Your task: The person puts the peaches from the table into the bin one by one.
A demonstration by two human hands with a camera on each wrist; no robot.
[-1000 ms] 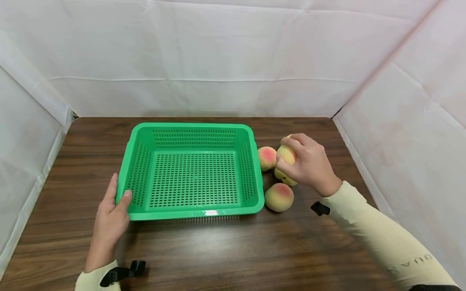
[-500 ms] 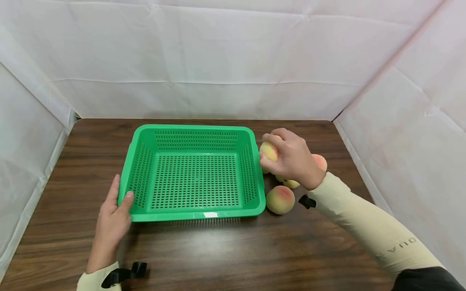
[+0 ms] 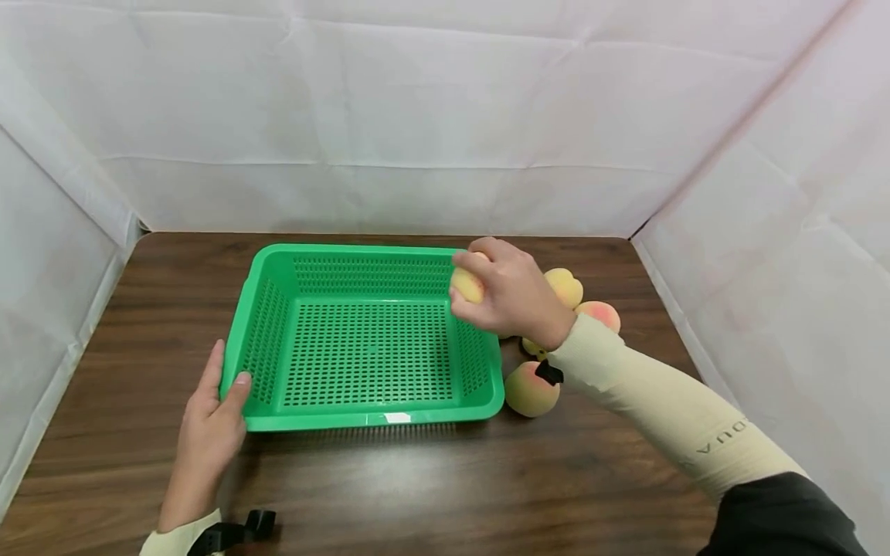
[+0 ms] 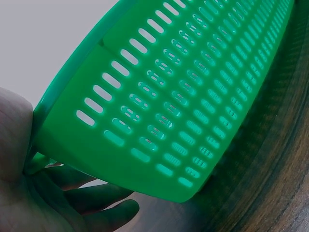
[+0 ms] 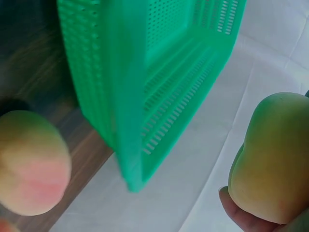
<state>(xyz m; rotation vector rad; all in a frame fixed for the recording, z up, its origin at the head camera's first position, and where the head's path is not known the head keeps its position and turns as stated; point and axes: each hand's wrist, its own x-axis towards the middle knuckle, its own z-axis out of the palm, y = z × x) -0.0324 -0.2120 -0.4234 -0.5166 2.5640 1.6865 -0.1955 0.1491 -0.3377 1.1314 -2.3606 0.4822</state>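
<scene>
A green plastic basket (image 3: 327, 422) with slotted sides sits on the table. My left hand (image 3: 208, 428) grips its left rim near the front corner, thumb over the rim; the left wrist view shows the other fingers (image 4: 113, 215) outside the slotted wall. Above the basket's right rim, my right hand (image 3: 518, 293) holds a yellow peach (image 3: 467, 286). In the right wrist view this peach (image 5: 275, 159) hangs beside the basket wall (image 5: 129, 96). Beyond the right rim lie several peaches, among them a green-and-red one (image 3: 530, 390) in front. The right hand and wrist partly hide some.
Farther right on the dark wooden table (image 3: 417, 486) are a pale yellow peach (image 3: 565, 287) and a pinkish one (image 3: 601, 315). White sheeting (image 3: 389, 193) walls in the back and both sides.
My right hand has carried the peach leftward from the group of peaches to over the basket's right rim. My left hand keeps its grip on the basket.
</scene>
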